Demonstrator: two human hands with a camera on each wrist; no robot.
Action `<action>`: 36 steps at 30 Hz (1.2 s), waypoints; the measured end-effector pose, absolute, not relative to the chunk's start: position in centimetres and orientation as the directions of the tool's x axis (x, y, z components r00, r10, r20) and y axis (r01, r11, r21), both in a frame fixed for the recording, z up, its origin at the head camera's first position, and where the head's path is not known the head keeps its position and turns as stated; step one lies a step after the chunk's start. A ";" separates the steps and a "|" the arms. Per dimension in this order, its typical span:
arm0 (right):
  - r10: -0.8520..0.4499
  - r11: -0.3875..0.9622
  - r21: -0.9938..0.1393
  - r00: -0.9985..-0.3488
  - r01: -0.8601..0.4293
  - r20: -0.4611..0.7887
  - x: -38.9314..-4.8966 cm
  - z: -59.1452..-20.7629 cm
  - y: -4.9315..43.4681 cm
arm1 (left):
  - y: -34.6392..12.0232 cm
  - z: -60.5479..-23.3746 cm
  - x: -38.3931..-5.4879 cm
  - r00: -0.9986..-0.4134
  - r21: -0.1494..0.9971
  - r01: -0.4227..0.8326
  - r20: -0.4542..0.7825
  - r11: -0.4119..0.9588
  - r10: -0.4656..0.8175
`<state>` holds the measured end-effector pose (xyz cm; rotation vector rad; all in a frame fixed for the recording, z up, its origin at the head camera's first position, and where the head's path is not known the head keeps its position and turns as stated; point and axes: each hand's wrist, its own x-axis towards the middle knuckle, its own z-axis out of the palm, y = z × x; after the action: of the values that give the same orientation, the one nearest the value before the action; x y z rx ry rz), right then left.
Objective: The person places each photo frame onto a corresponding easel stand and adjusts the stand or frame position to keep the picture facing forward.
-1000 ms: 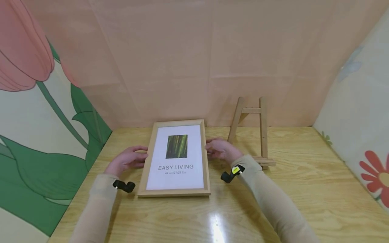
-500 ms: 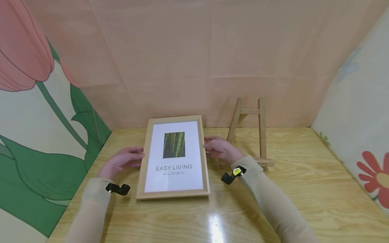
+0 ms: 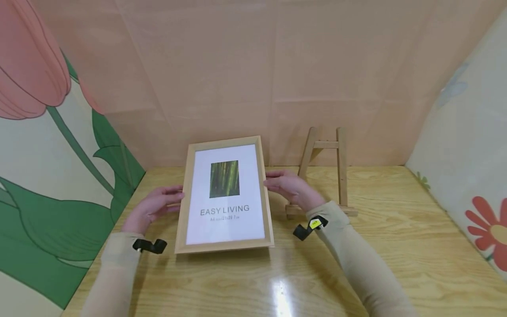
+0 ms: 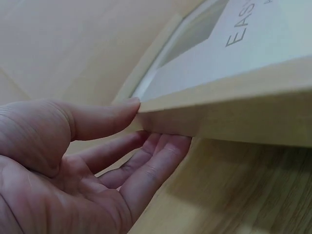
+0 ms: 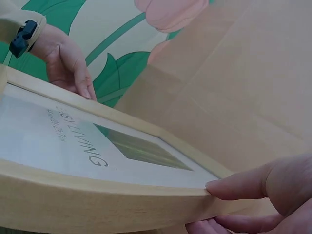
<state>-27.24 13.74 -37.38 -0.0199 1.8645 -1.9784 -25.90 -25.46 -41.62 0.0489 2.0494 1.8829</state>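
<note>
Between the two hands is a picture frame point(image 3: 225, 233) with a light wood border, a white sheet reading "EASY LIVING" and a small dark green picture. It is raised off the table and tilted, its far end higher. My left hand point(image 3: 154, 206) grips the left edge, thumb on the upper side and fingertips under the border, as the left wrist view shows. On the opposite edge my right hand point(image 3: 292, 188) pinches the border, its thumb point(image 5: 239, 184) on top and fingers point(image 5: 214, 226) beneath. Just behind the right hand stands a small wooden easel point(image 3: 343, 171).
The wood-grain table point(image 3: 400, 246) meets a pink cloth backdrop point(image 3: 222, 66) at its far edge. Panels painted with a tulip point(image 3: 31, 61) and a red flower point(image 3: 491, 229) border the left and right sides.
The picture frame has come up off the table, its far end rising and leaning toward me, and has shifted slightly left. Both hands have moved with it; the easel stays where it was.
</note>
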 end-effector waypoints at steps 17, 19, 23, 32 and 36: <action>-0.296 0.053 -0.980 -0.934 0.194 -0.201 -26.2 -36.6 14.4 | -24.7 -40.2 -25.6 -0.973 0.990 -0.122 -0.133 0.069 0.190; -0.287 0.068 -0.982 -0.940 0.174 -0.187 -26.2 -36.4 14.6 | -24.5 -40.0 -25.5 -0.974 0.992 -0.106 -0.117 0.066 0.193; -0.278 0.085 -0.986 -0.946 0.146 -0.164 -26.0 -36.1 15.1 | -24.2 -39.6 -25.2 -0.975 0.995 -0.084 -0.091 0.046 0.201; -0.298 0.019 -0.996 -0.951 0.087 -0.089 -25.3 -34.7 16.2 | -23.4 -38.0 -24.7 -0.972 0.999 0.008 -0.005 0.052 0.237; -0.271 0.016 -0.997 -0.960 0.069 -0.071 -25.0 -33.9 16.6 | -22.9 -37.2 -24.6 -0.964 0.999 0.044 0.036 0.025 0.265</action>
<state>-25.00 16.61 -33.87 -0.2097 2.0496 -2.0371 -24.60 -22.92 -37.23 0.3242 2.1274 2.0633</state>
